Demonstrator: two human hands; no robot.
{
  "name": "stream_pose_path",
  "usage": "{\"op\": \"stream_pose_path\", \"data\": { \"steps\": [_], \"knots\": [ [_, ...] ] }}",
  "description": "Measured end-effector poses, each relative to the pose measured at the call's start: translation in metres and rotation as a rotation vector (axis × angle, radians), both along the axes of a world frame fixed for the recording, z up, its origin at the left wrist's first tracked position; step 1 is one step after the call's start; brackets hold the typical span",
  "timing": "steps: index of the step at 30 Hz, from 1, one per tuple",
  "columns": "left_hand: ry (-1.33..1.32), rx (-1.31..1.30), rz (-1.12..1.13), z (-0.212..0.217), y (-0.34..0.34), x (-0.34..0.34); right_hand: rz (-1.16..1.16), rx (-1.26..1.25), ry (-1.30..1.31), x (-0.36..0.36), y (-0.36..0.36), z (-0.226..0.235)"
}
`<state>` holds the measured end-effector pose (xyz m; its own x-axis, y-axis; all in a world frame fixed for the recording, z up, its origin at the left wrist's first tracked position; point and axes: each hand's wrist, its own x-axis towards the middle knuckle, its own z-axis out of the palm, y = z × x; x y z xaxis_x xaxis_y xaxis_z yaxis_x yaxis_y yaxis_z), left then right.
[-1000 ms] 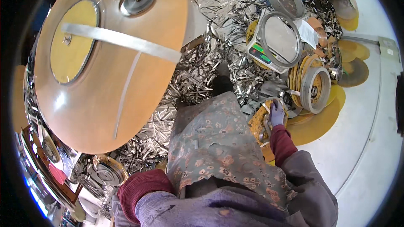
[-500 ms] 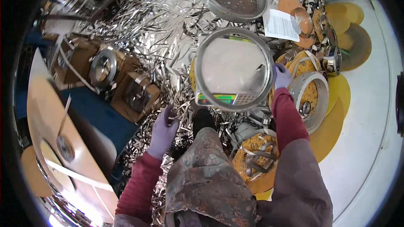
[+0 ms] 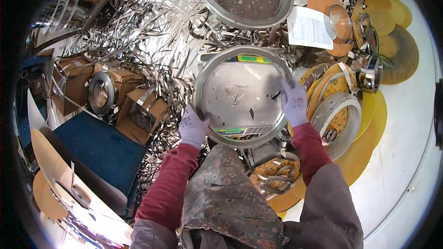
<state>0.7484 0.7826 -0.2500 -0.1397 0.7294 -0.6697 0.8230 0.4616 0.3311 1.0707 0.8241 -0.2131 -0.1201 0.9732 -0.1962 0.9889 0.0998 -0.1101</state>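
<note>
metal ring [image 3: 249, 143]: over the scale [image 3: 251, 131], around its platter [image 3: 228, 83]; whether resting or raised cannot be told. left hand [image 3: 192, 128]: lower-left rim, fingers pinching it. right hand [image 3: 296, 103]: right rim, fingers laid over it; grip cannot be confirmed. advised: keep both holds level and opposed, bearing clear of the slivers [image 3: 252, 113] on the platter. second ring [image 3: 348, 136] stands by the right sleeve [image 3: 314, 150]; metal strips [image 3: 150, 41] heaped beyond, far left.
</note>
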Motion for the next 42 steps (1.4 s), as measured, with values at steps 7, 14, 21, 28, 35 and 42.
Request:
{"op": "stream_pose_path", "data": {
  "steps": [7,14,21,28,35,42],
  "knots": [
    [0.031,-0.003,0.038,0.028,0.008,0.003,-0.117,-0.59,0.625,-0.074,-0.066,0.031],
    [-0.546,0.106,0.088,0.115,0.014,-0.001,0.199,-0.815,0.463,-0.115,-0.114,0.044],
    [-0.67,0.081,0.245,0.192,0.064,0.02,0.141,-0.572,0.446,-0.078,-0.043,0.187],
    [-0.819,0.338,0.477,0.223,0.02,-0.075,0.234,-0.124,0.175,-0.078,0.133,0.115],
    [-0.301,0.289,0.79,0.256,-0.11,-0.174,0.19,-0.081,-0.134,-0.118,0.277,-0.003],
    [-0.006,0.37,1.288,0.286,-0.239,-0.189,0.128,-0.067,0.1,-0.159,0.261,-0.047]
  ]
}}
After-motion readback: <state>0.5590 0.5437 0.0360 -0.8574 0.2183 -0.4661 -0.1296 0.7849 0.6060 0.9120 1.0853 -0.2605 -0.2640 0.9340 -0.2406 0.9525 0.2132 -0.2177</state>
